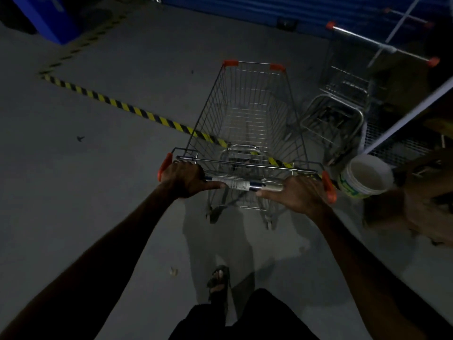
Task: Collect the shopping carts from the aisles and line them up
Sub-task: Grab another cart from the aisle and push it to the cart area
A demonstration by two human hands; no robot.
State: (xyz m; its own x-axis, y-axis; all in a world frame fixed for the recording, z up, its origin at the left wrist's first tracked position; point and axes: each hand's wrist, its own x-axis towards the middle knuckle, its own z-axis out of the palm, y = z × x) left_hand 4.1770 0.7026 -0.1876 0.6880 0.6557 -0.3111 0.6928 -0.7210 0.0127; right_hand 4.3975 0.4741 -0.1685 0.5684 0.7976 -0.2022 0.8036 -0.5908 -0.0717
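cart (247, 123): empty wire shopping cart straight ahead of the person, nose pointing away, basket crossing over the striped floor tape (137, 112); rear wheels just in front of the sandalled foot (218, 280).
handle (242, 185): horizontal bar w/ a label sticker mid-span, orange end caps at both sides; that's the push point, so both hands sit on it.
left hand (186, 179): fingers wrapped over the bar near the left cap, thumb stretched along the bar toward centre; firm grip.
right hand (297, 192): curled over the bar near the right cap, thumb also laid inward; gripping the handle.
why wide grip: hands at opposite ends prob. give steering leverage, one side pushes while the other holds back to swing the nose.
second cart (348, 94): parked ahead-right, its handle bar w/ orange caps toward the upper right; looks like the row to line up with, tho its exact facing is hard to read in the dim light.
step: judged as steering the held cart in beside or behind that one.
right edge: white bucket (367, 176) just beside the right handle cap, brown clutter near it, slanted white rail above; tight on that side.
left side: open grey floor (85, 155) w/ lots of room; blue bin far upper left, well apart.
ahead: blue shutter wall (245, 8) limits forward travel.
risk: right cap or wheel could clip the bucket if the turn is cut early.
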